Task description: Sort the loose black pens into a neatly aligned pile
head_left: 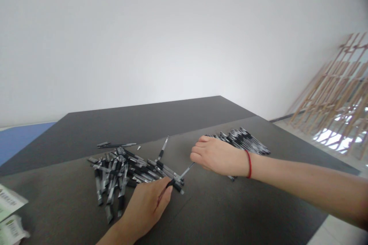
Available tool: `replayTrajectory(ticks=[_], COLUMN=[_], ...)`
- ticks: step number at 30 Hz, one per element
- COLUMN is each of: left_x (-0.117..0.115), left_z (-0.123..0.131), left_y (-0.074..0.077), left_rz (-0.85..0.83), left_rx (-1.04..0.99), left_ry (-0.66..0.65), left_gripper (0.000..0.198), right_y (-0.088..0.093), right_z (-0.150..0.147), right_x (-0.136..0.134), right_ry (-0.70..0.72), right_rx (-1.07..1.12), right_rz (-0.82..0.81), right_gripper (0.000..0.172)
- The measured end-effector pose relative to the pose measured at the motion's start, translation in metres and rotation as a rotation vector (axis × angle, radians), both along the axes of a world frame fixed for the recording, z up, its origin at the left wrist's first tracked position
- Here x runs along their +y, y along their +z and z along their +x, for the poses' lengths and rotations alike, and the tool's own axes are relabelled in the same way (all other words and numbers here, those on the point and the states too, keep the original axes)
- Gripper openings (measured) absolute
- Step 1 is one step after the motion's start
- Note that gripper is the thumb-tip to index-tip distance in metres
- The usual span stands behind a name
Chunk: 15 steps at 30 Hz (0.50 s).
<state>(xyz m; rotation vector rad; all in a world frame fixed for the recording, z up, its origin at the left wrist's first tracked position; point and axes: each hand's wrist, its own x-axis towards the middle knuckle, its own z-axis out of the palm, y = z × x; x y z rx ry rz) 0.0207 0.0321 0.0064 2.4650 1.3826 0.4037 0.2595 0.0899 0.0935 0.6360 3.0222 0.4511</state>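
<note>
My left hand (147, 203) is closed around a pen (171, 183) with a dark grip, at the near right side of a loose pile of pens (115, 174). From the pen's tip a thin clear refill (187, 169) slants up to the right. Its other end disappears into the curled fingers of my right hand (217, 155), which wears a red string on the wrist. Behind the right hand lies a group of pens (247, 140) set roughly side by side; the hand partly hides it.
Two pens (116, 145) and a small pale tip (139, 147) lie beyond the pile on the dark table (161, 116). Labelled plastic packets (13, 227) sit at the near left corner. Wooden racks (336, 84) stand right of the table, and a white wall rises behind it.
</note>
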Motion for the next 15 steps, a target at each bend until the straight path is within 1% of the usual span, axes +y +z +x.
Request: replayTrajectory(ticks=[11, 15], left_x=[-0.0006, -0.0004], left_z=[0.0, 0.0007], left_y=[-0.0003, -0.0003], left_rz=[-0.029, -0.023], left_rx=[0.03, 0.04], left_ry=[0.01, 0.008], left_gripper=[0.03, 0.029], right_y=[0.0006, 0.0007], right_z=[-0.002, -0.0055], right_x=[0.0025, -0.0013], right_ry=[0.028, 0.034], right_rx=[-0.008, -0.013], right_rz=[0.035, 0.036], right_gripper=[0.014, 0.014])
